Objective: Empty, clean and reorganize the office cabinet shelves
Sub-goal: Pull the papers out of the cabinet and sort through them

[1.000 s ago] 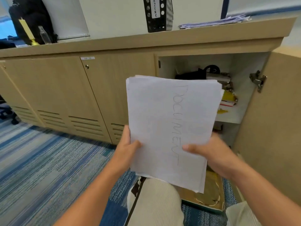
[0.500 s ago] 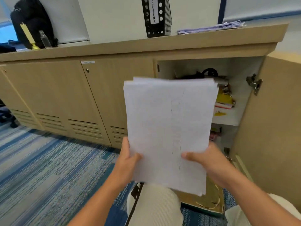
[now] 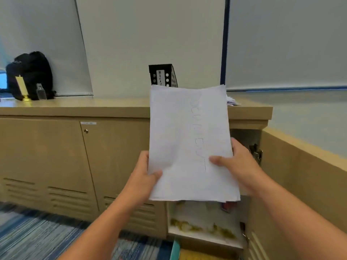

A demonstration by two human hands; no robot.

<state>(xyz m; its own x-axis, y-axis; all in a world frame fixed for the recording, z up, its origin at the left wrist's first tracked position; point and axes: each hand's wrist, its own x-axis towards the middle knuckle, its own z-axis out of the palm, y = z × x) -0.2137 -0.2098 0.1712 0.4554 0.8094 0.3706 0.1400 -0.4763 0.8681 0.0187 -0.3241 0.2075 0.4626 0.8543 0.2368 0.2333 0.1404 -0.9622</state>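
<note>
I hold a stack of white papers upright in front of the open cabinet, with faint handwriting running down the top sheet. My left hand pinches its lower left edge, thumb on the front. My right hand grips the right edge, thumb across the front sheet. The papers hide most of the open cabinet compartment; below them a lower shelf with blurred items shows. The cabinet door stands open at the right.
On the wooden countertop stand a black magazine holder, a loose pile of papers, and at far left a black backpack with a yellow tag and a small bottle. Closed cabinet doors fill the left. Striped blue carpet lies below.
The view has tilted upward and I have raised the paper stack, so its top edge now reaches above the countertop. Both hands keep their hold on it.
</note>
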